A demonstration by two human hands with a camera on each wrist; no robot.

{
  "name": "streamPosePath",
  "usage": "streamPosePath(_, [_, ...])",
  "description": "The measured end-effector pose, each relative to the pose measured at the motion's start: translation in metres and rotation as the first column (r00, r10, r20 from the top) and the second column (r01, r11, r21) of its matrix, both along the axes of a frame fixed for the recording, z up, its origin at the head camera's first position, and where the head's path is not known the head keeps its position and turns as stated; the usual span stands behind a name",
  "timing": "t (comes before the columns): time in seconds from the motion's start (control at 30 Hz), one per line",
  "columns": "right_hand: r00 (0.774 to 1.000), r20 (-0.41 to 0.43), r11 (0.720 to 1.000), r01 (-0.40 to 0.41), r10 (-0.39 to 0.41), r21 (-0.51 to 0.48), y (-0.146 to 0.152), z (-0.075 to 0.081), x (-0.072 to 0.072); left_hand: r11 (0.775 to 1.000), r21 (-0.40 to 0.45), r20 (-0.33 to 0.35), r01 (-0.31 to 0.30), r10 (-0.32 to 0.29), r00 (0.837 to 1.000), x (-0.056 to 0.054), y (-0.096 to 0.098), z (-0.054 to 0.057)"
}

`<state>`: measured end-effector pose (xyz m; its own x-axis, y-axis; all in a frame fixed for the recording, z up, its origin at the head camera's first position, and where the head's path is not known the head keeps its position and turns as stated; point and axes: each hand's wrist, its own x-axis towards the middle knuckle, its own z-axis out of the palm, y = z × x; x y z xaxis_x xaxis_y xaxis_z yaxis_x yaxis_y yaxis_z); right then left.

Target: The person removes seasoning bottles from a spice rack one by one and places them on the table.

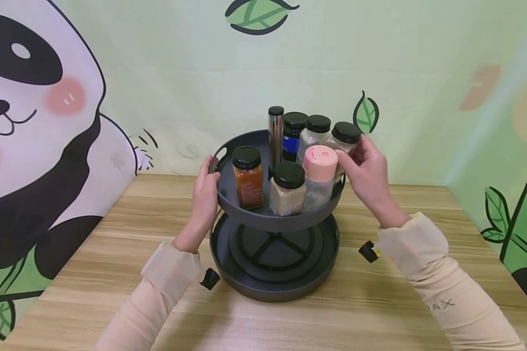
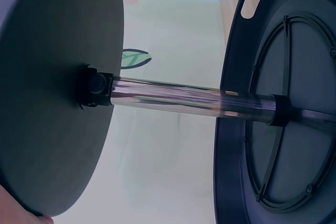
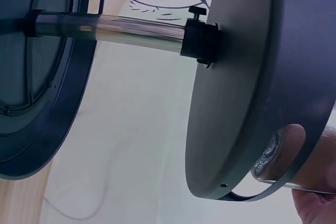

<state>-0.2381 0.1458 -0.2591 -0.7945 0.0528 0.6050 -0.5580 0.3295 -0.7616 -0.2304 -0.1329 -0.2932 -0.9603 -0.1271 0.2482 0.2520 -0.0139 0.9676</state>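
A dark grey two-tier turntable rack stands on the table, with an upper tray (image 1: 263, 222) on a shiny centre pole (image 2: 168, 97) above a lower tray (image 1: 272, 293). My left hand (image 1: 205, 195) grips the upper tray's rim by its left handle cut-out. At the tray's right side, my right hand (image 1: 369, 178) holds a square spice jar (image 1: 346, 132) with a black lid. In the right wrist view, that jar (image 3: 310, 158) shows through the handle slot. Beside it are a pink-capped shaker (image 1: 320, 163) and a clear black-lidded jar (image 1: 312, 139).
Also on the upper tray are a jar of orange-red spice (image 1: 248, 183), a jar of pale powder (image 1: 287, 192) and a dark jar with a blue label (image 1: 291, 141). The wooden table (image 1: 127, 273) meets a panda-print backdrop (image 1: 180, 87).
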Motion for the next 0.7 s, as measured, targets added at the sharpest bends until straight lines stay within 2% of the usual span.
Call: streamPosePath(0.7, [0.997,-0.075,0.997,0.003,-0.009,-0.082,0.009,0.014,0.001,1.000,-0.005,-0.004,0.013,-0.013,1.000,0.000,0.000,0.000])
